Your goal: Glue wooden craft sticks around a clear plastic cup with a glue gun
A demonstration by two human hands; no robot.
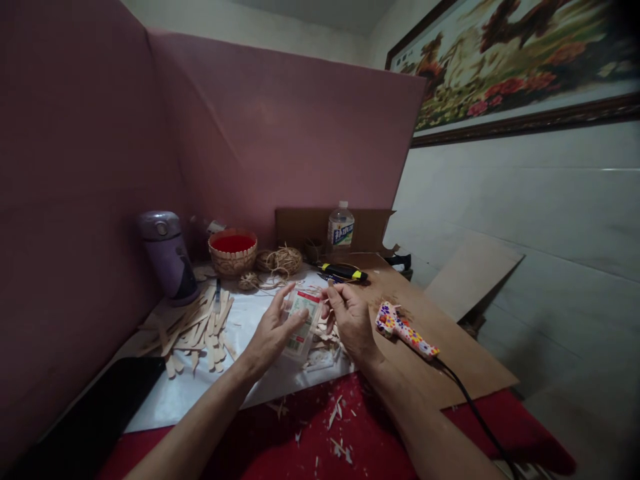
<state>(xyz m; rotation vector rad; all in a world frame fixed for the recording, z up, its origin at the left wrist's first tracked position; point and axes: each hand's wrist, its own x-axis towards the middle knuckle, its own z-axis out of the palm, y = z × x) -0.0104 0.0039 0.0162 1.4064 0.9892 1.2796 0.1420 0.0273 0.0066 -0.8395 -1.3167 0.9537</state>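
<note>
My left hand [270, 330] is closed around a flat clear plastic box [306, 308] with a red and green printed label, its thumb lying across the front. The box is tilted up above the white sheet [253, 310]. Just right of it, my right hand [354, 323] is closed, thumb and forefinger pinched together near the box's upper edge. What that pinch holds is too small to make out. Beneath the hands lie wood shavings and slivers [325, 343], partly hidden by the box.
Wooden craft sticks [200, 327] are heaped at left, near a purple bottle [170, 260]. Behind stand a red-lined bowl [233, 253], twine [283, 260], a clear bottle [341, 230] and a yellow-black cutter [345, 271]. A flowered glue gun [406, 331] rests on cardboard [460, 373], its cord trailing right.
</note>
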